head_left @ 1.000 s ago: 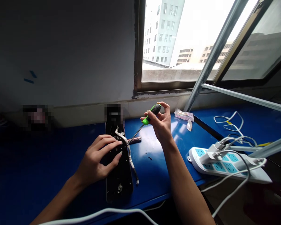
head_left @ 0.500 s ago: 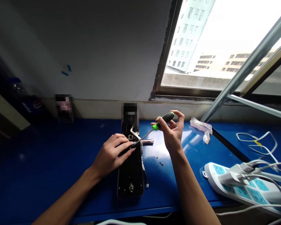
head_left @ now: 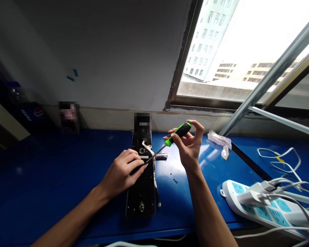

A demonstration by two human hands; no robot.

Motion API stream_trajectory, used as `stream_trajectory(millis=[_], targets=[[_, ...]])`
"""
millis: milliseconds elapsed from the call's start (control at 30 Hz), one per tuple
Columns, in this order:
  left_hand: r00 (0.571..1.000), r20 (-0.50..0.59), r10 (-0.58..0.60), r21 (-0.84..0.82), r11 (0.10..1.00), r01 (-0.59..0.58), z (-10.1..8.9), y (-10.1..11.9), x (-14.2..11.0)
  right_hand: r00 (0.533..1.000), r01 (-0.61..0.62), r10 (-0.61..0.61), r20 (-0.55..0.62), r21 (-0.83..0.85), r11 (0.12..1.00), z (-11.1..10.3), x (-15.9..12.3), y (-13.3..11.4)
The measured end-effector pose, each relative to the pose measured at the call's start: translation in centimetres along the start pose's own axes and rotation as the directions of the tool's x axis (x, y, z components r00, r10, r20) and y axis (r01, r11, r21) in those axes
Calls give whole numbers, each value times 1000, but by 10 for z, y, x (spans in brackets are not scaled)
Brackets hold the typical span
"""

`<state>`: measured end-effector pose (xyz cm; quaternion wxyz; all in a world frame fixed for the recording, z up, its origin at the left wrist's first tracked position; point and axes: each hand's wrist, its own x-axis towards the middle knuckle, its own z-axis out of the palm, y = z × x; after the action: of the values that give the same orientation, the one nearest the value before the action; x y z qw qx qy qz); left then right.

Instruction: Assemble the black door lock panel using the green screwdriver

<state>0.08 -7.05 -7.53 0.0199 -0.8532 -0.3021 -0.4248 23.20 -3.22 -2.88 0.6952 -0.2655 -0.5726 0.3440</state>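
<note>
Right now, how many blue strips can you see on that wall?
2, both on the wall left of the window: a lower strip, and an upper strip just above and right of it.

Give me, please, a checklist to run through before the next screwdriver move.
1. Right grip closed around screwdriver: ok.
2. Left grip over black panel: ok.
3. Screwdriver tip touching panel: cannot tell, too small.
4. Left fingertips away from tip: not ok, close beside it.
5. White cable untouched by shaft: cannot tell, they cross in view.
6. Small dark pieces off the panel: ok, on blue tabletop.
</note>
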Motion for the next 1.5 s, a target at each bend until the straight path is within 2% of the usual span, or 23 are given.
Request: stream_trajectory(millis=[200,333,467,733,900,1033,1133,1267,1400,1500], targets=[[995,-88,-36,35,999,39,-1,1,0,998,68,-68,14,-55,996,11,-1,-9],[983,-149,-106,53,992,115,-2,-1,-1,993,37,-30,113,-63,997,24,4,-14],[964,-202,-171,56,981,186,-3,-6,0,979,145,-132,159,-78,986,41,13,-19],[959,-138,-247,129,956,265,-3,-12,-3,919,310,-226,322,-238,920,65,24,-15],[956,-135,-260,144,949,279,-2,-14,-4,889,368,-256,381,-260,893,68,24,-14],[955,-133,-264,141,949,282,-1,-15,-4,885,370,-253,390,-262,891,67,24,-16],[955,-138,-264,126,951,282,-1,-14,-3,896,351,-242,373,-260,900,67,23,-17],[951,-160,-263,77,958,278,-2,-9,-1,932,295,-216,292,-260,919,67,24,-21],[952,-167,-255,-6,966,258,-4,-2,2,971,234,-203,129,-305,923,64,28,-19],[951,-183,-250,-49,968,245,-4,1,3,984,177,-179,20,-277,944,58,31,-11]])
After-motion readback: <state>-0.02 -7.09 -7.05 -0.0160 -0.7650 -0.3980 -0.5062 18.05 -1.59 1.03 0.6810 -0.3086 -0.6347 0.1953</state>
